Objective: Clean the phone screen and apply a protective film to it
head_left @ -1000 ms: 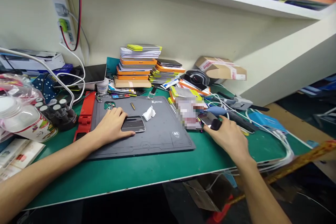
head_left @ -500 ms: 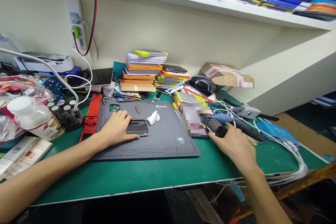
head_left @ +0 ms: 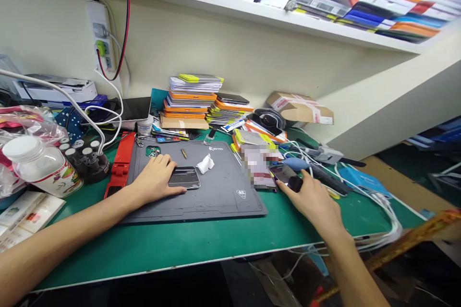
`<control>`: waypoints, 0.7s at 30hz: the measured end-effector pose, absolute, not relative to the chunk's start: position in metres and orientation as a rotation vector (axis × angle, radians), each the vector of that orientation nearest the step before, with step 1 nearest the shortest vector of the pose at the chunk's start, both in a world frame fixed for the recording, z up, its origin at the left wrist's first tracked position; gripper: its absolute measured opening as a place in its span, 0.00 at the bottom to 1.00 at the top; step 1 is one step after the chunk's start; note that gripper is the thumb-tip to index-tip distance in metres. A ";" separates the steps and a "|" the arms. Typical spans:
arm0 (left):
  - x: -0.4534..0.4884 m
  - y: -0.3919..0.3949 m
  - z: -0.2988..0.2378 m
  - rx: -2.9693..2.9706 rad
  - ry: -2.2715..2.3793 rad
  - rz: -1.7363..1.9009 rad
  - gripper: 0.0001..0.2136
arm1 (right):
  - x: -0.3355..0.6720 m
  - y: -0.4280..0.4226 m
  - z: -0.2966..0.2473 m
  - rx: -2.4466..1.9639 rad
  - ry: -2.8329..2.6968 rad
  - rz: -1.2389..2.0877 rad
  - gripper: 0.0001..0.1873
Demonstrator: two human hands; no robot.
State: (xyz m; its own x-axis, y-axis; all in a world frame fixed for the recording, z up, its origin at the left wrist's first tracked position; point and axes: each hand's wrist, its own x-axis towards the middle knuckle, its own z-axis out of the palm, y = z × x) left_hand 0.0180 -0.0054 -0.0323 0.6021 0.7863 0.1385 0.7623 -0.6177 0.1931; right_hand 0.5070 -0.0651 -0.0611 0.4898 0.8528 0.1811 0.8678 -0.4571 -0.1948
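My left hand (head_left: 156,177) grips a dark smartphone (head_left: 185,178) lying on the grey work mat (head_left: 219,206). Its thumb runs along the phone's near edge and its fingers are at the far side. A crumpled white tissue (head_left: 205,164) lies just right of the phone, with a small brass-coloured bit (head_left: 184,153) behind. Right of the mat, my right hand (head_left: 313,194) is closed at a dark, flat, glossy phone-like device (head_left: 282,171). A short black piece (head_left: 295,183) shows by its fingers; I cannot tell whether it is part of that device.
A red tool holder (head_left: 122,163), a screwdriver stand (head_left: 88,163) and a white-capped bottle (head_left: 39,163) stand left. Stacked boxes (head_left: 190,100) rise behind the mat, near a small glass bottle (head_left: 209,137). White cables (head_left: 387,216) and a blue packet (head_left: 363,181) lie right.
The whole view has swung slightly to the right, so things appear further left and a little lower. Both hands keep nearly the same places on the bench.
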 end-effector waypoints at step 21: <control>0.015 0.007 -0.032 2.552 1.338 0.471 0.38 | 0.371 -0.035 -0.025 -1.441 -2.155 -0.051 0.19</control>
State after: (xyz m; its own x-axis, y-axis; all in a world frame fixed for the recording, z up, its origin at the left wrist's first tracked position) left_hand 0.0153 0.0068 -0.0321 0.5338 0.8267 0.1778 0.7558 -0.5608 0.3380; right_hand 0.3708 -0.0348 -0.0254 -0.2810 0.8455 0.4541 0.8662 0.4271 -0.2594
